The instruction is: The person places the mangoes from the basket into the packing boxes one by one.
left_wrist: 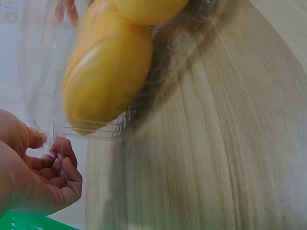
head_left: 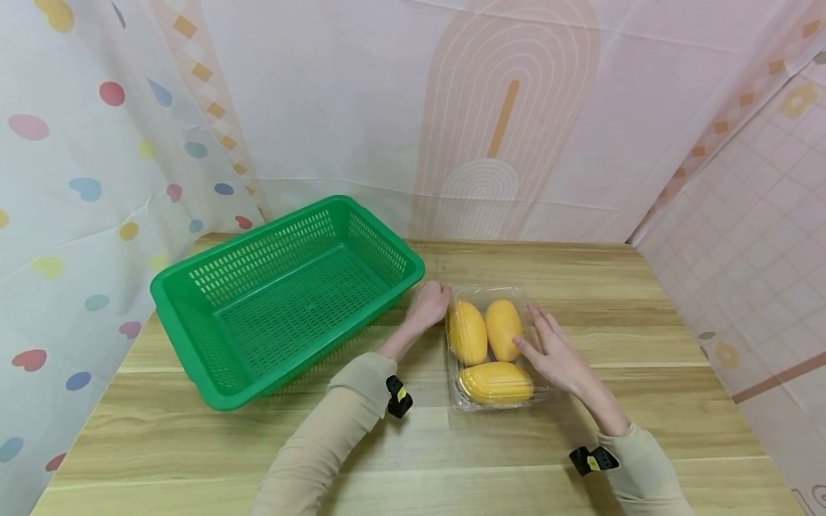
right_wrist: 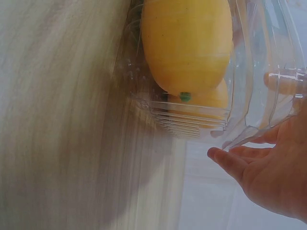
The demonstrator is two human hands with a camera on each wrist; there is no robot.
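A clear plastic clamshell box [head_left: 466, 405] stands on the table with three yellow mangoes inside, two upright at the back and one crosswise mango [head_left: 495, 382] in front. At its back left corner, my left hand [head_left: 429, 304] pinches the lid's rim between thumb and curled fingers, seen closer in the left wrist view [left_wrist: 43, 167]. My right hand [head_left: 558, 355] rests on the lid's right side, thumb on top and fairly straight fingers along the edge. Through the clear wall in the right wrist view, a mango [right_wrist: 187, 43] shows a green stem spot.
A large green plastic basket [head_left: 284, 390] with slotted walls stands to the left, close to my left forearm. The wooden table [head_left: 645, 344] ends at patterned cloth backdrops [head_left: 335, 107] at the back and both sides.
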